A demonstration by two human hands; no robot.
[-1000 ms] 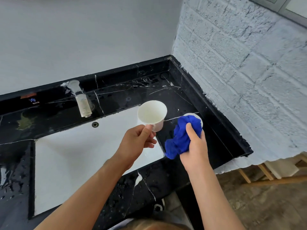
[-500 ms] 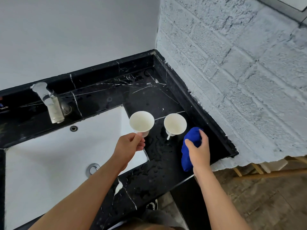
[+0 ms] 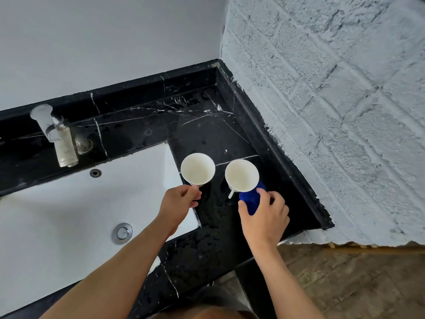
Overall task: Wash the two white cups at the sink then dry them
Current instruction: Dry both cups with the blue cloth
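From the head camera, looking down, two white cups show on the right side of a black stone counter (image 3: 202, 134) veined with white. The first cup (image 3: 197, 168) is upright with its mouth open to the camera, just past the right corner of the sink; the left hand (image 3: 178, 202) pinches its handle between thumb and curled fingers, and whether its base touches the counter cannot be told. The second cup (image 3: 242, 175) stands upright on the counter just to the right of the first, a narrow gap between them, its thin handle pointing toward the person. One blue cloth (image 3: 251, 200), bunched, lies against the near side of that second cup, and the right hand (image 3: 264, 217) grips it with thumb and fingers curled around the bundle. The counter around both cups is speckled with water drops. One white rectangular sink (image 3: 69, 203) fills the left part of the view, with one round metal drain (image 3: 122, 233) in its floor and one small overflow hole (image 3: 95, 173) in its far wall. One metal tap (image 3: 57, 139) rises from the counter behind the sink. Two walls meet at the far corner: one smooth and pale, and one rough whitewashed brick wall (image 3: 333, 111) on the right.
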